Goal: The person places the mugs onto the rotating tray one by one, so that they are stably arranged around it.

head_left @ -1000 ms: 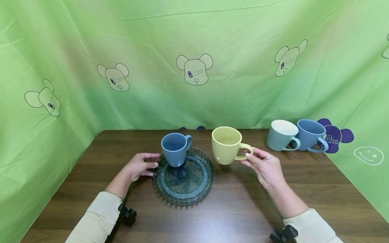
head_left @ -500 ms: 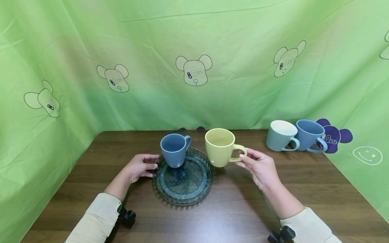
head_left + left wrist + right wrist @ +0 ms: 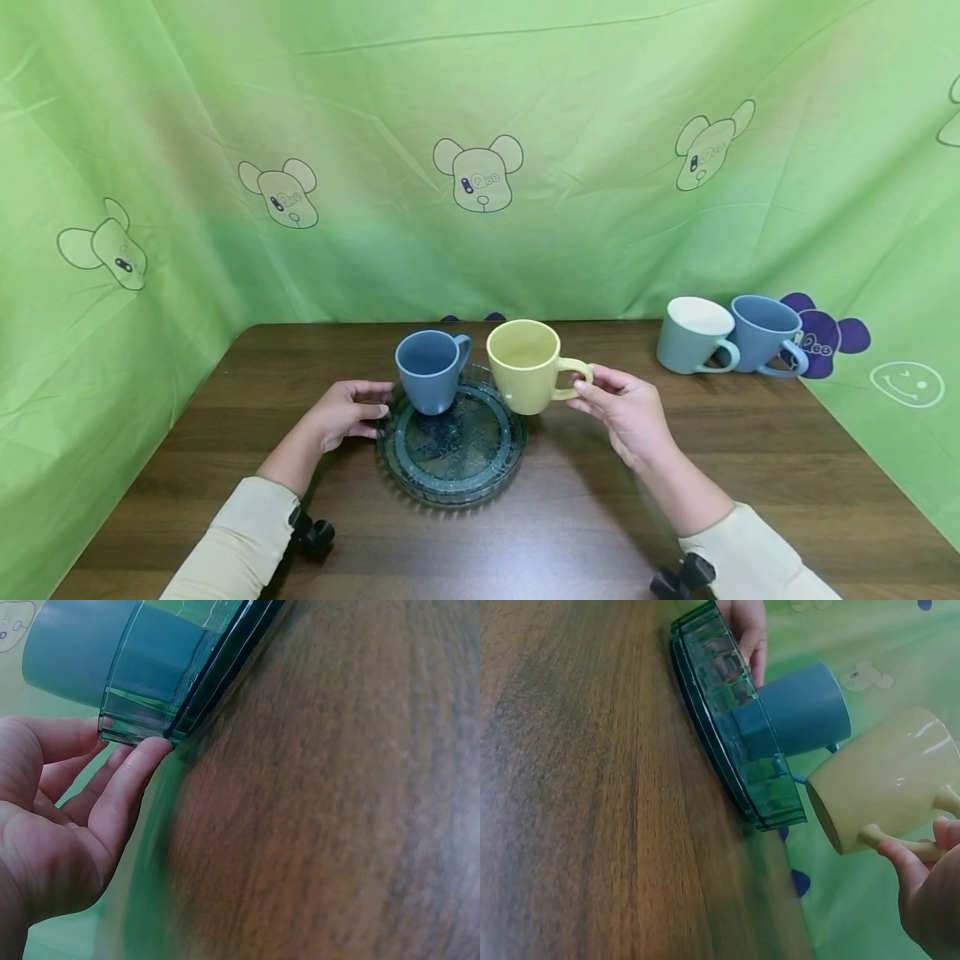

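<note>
Yellow mug [image 3: 522, 375] hangs just left of the right hand [image 3: 626, 412], whose thumb and fingers pinch its handle [image 3: 576, 364], over the edge of the clear dish [image 3: 480, 450] between the hands. Fingers fairly straight, the left hand [image 3: 343, 414] touches the dish without wrapping round it, so a knock could probably shift it. Lowered too soon, the mug might clip the edge; swung too far left, it might bump the blue mug [image 3: 428, 375] standing in the dish, nearer the left hand.
</note>
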Available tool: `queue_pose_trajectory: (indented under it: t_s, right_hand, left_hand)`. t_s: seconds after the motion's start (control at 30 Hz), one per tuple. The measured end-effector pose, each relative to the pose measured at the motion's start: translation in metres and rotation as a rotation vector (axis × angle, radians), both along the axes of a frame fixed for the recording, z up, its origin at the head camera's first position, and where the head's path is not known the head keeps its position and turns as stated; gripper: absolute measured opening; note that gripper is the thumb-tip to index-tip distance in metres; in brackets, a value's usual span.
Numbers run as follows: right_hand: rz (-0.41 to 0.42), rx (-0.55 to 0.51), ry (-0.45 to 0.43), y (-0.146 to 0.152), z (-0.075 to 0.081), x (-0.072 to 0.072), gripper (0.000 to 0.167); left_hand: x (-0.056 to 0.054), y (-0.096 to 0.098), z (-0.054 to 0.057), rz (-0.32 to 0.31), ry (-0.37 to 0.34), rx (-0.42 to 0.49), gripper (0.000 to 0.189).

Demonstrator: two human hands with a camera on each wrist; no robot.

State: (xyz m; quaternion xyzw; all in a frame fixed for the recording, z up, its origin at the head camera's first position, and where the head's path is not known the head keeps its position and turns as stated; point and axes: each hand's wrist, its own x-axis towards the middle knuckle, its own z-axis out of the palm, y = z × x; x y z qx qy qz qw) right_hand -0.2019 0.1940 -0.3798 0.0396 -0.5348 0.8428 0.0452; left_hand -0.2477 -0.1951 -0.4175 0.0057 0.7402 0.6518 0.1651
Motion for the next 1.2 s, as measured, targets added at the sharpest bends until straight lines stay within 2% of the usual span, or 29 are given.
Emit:
queue_pose_trajectory:
  t_s: [0.47,0.77,1.2]
  right_hand:
    - [0.011,0.038,-0.035,-0.019,-0.003,-0.001,0.041]
    - [-0.029,0.044,-0.094,-0.032,-0.007,-0.001,0.039]
    - [-0.072,0.03,-0.128,-0.045,-0.018,-0.004,0.042]
  left_hand:
    - [0.001,-0.001,0.0,-0.001,-0.007,0.009,0.047]
    - [0.004,0.0,-0.001,-0.003,-0.006,0.025,0.048]
    - [0.01,0.001,0.0,-0.005,-0.009,0.038,0.047]
